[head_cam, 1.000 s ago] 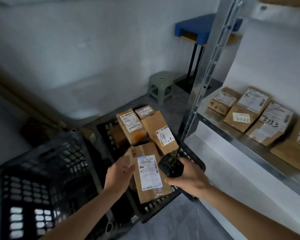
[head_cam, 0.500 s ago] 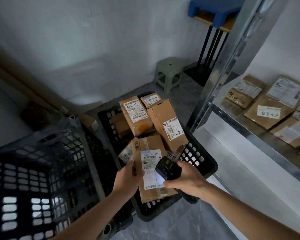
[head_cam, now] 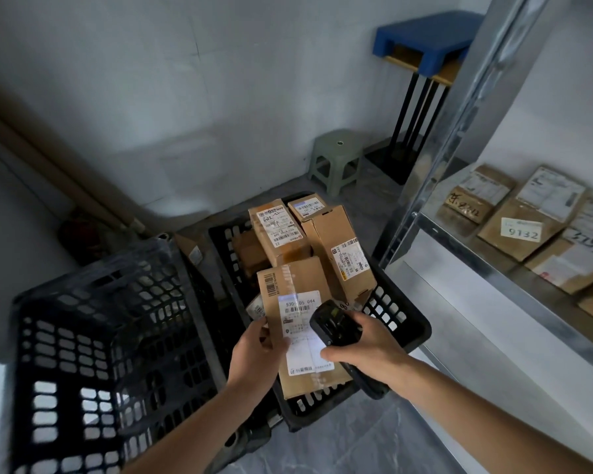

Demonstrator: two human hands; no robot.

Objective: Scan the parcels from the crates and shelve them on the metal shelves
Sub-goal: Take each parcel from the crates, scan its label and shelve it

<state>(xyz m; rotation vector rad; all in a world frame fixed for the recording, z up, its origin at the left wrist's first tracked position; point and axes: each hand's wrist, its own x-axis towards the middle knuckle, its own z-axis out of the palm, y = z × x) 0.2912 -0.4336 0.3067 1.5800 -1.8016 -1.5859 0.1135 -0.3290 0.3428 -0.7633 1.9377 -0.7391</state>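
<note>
My left hand [head_cam: 258, 354] grips the left edge of a long cardboard parcel [head_cam: 293, 292] with a white label, held above the black crate [head_cam: 403, 323]. My right hand [head_cam: 367, 350] holds a black handheld scanner [head_cam: 332, 325] over the label, and a pale light patch falls on the label. Several more cardboard parcels [head_cam: 339, 248] lie in the crate behind it. On the metal shelf [head_cam: 493, 278] at the right lie several labelled parcels [head_cam: 521, 227], one marked 9132.
A second black crate [head_cam: 93, 336] stands at the left, its inside dark. A green plastic stool [head_cam: 338, 159] and a blue-topped stand [head_cam: 425, 46] stand by the far wall. The shelf's upright post [head_cam: 459, 124] rises just right of the crate.
The view has tilted and come closer. The scanner has shifted onto the parcel's label, where a light patch now shows. My left hand's grip moved lower along the parcel's left edge.
</note>
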